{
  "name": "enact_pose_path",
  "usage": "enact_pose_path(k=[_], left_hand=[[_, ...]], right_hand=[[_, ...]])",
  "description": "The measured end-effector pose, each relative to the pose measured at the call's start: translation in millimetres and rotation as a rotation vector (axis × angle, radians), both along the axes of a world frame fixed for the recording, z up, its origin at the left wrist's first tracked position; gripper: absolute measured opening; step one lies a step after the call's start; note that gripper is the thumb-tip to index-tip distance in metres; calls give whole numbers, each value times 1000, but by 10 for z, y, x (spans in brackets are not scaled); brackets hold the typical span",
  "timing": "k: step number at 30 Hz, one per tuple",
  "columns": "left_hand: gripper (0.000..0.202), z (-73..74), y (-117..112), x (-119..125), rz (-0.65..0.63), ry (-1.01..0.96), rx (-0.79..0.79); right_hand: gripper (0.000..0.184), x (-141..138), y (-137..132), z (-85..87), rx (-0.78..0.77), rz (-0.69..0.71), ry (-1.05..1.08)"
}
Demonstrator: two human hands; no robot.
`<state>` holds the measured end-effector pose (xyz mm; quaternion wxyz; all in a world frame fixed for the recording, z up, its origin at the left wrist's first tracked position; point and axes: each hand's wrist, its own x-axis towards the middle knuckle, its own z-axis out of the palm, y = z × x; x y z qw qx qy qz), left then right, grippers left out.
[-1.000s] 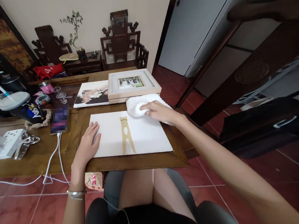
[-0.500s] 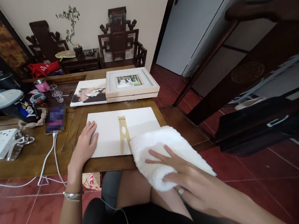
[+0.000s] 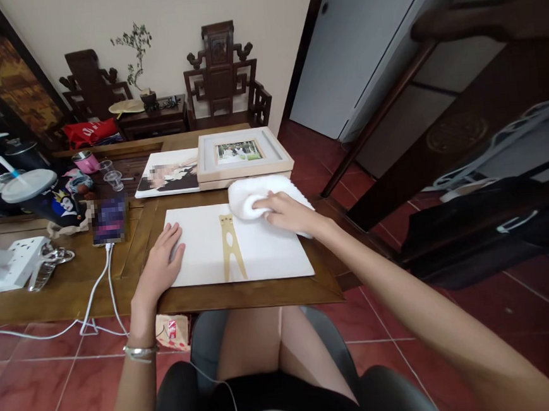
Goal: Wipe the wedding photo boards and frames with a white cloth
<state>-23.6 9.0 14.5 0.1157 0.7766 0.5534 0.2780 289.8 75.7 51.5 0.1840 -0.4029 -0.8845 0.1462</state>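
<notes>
A white rectangular panel (image 3: 278,256) lies flat near the table's front edge. On its middle is a tan two-legged shape (image 3: 231,247) with a cat-like top and an oval hole. My left hand (image 3: 162,258) rests flat with fingers stretched over the panel's left edge. My right hand (image 3: 284,211) grips a bunched, fluffy white towel (image 3: 263,187) at the panel's far right corner. The towel covers that corner and spreads past the panel's right side. Part of the right hand's fingers is hidden in the towel folds.
Behind the panel, a framed photo (image 3: 244,154) in a pale wooden box frame overlaps a photo print (image 3: 170,172). To the left are a phone (image 3: 109,220) with a white cable, a power strip (image 3: 17,260) and a lidded cup (image 3: 35,186). A dark wooden chair (image 3: 220,70) stands beyond.
My right hand has moved the towel away from me, from the panel's near right corner to its far right corner. My left hand has stayed on the panel's left edge.
</notes>
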Motion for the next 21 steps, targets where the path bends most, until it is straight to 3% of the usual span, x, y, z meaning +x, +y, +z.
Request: enact_pose_path(k=[3, 7, 11, 14, 17, 21], left_hand=[[49, -11, 6, -2, 13, -13, -1], [49, -30, 19, -8, 10, 2, 3], [49, -36, 21, -10, 12, 25, 13], [49, -34, 18, -9, 8, 30, 17], [48, -28, 17, -9, 2, 37, 16], [49, -8, 11, -7, 6, 23, -7]], right_hand=[[27, 7, -30, -70, -3, -47, 22], [39, 45, -641, -91, -31, 15, 10], [45, 109, -1400, 122, -147, 92, -30], [52, 161, -1669, 338, -282, 184, -76], [53, 180, -1546, 402, -321, 174, -60], [37, 6, -926, 224, -215, -2, -6]])
